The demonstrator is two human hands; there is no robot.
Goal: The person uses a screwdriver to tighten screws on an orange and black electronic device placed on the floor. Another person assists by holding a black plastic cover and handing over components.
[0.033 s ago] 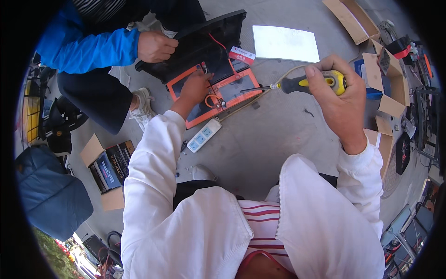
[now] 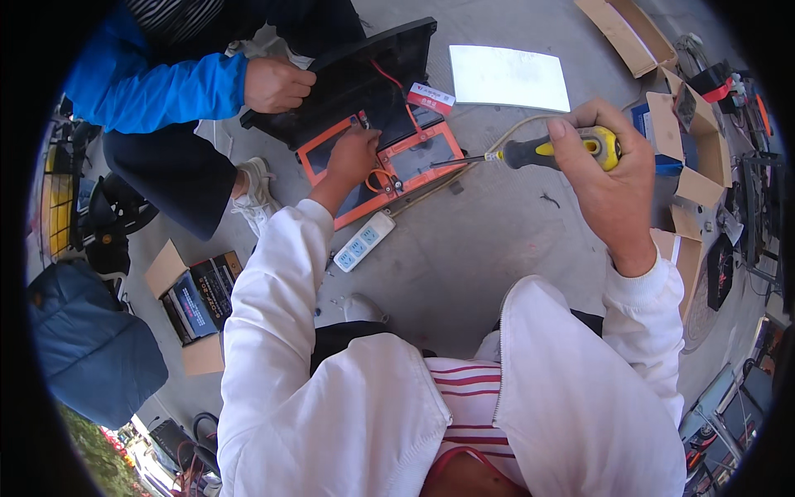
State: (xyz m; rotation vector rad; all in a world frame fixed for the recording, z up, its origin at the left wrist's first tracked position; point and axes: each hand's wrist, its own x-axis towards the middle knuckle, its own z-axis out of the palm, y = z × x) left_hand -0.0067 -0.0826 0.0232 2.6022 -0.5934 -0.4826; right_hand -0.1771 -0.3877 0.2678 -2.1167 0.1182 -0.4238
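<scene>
My right hand [image 2: 598, 178] is closed around the yellow-and-black handle of a screwdriver [image 2: 530, 154]. Its thin shaft points left, and the tip appears over the near edge of a battery set with orange edges and dark tops [image 2: 418, 156]; contact I cannot tell. My left hand [image 2: 352, 157] reaches onto the left part of these batteries, fingers bent and pressed together by a terminal with a red wire end. What they pinch is hidden. An orange wire loop [image 2: 377, 176] lies beside that hand. Behind the batteries a black lid [image 2: 364, 70] stands tilted open.
Another person's hand [image 2: 280, 84], in a blue sleeve, is at the lid's left. A red-and-white small box [image 2: 432, 98] sits by the lid. A white power strip [image 2: 363, 241] lies nearer me. A white board [image 2: 509, 79] and open cartons [image 2: 691, 137] lie to the right.
My right hand and the screwdriver have shifted very slightly right. My left hand stays at the battery terminal, and the other person's hand is nearly still.
</scene>
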